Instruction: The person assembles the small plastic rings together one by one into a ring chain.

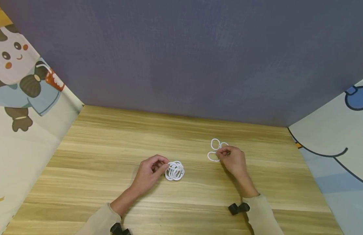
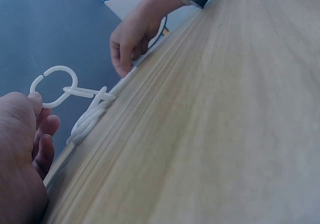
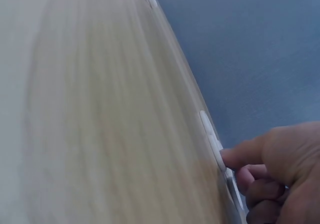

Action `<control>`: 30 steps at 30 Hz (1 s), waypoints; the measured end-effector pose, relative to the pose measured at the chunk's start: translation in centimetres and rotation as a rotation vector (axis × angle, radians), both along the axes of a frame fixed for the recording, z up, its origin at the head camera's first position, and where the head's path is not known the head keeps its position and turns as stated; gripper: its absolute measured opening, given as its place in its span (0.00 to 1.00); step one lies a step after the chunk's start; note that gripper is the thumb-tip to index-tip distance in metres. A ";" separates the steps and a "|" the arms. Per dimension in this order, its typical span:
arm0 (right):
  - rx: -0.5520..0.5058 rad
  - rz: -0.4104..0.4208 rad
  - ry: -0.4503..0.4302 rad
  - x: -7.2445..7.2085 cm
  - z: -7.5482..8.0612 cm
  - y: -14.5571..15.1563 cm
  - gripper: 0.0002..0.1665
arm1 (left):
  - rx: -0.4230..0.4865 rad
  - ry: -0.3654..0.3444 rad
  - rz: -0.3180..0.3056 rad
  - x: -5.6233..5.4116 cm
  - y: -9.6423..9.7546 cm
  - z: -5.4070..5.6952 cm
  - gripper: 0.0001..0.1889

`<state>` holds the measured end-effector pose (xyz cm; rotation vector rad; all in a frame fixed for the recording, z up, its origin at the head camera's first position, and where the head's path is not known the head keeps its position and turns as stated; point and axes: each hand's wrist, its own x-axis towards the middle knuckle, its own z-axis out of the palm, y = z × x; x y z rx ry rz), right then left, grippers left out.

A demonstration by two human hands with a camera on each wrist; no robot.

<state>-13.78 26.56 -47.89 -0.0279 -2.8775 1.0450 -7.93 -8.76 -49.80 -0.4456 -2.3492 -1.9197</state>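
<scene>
My left hand pinches one white plastic ring between thumb and fingertip, lifting it at an edge. A small gap in that ring shows in the left wrist view. Linked to it, more white rings lie bunched in a small overlapping pile on the table. Farther right, my right hand has its thumb and fingertip at the right end of a loose white ring, pinching its edge while it lies flat. The other right fingers are curled under.
Two more loose rings lie just beyond my right hand: an oval one and another partly covered by the fingers. The wooden table ends at a grey-blue panel. Printed side panels stand left and right.
</scene>
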 end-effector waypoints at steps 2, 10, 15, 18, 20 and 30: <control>0.008 0.010 0.005 0.1 0.1 -0.1 0.03 | 0.002 -0.001 0.001 0.0 0.0 0.0 0.02; -0.011 0.009 0.075 0.1 0.7 -0.6 0.04 | -0.002 0.017 0.003 0.0 0.0 -0.1 0.02; -0.159 -0.025 0.109 0.3 1.2 -1.1 0.04 | -0.013 0.028 -0.002 0.0 -0.1 -0.1 0.02; -0.242 -0.036 0.144 0.4 1.5 -1.4 0.07 | -0.017 0.033 -0.009 0.0 -0.1 -0.1 0.02; -0.284 -0.033 0.166 0.5 1.8 -1.7 0.08 | -0.017 0.041 -0.015 -0.1 -0.1 -0.1 0.02; -0.439 -0.023 0.151 1.4 3.5 -3.0 0.05 | -0.013 0.055 -0.014 -0.1 -0.1 -0.3 0.02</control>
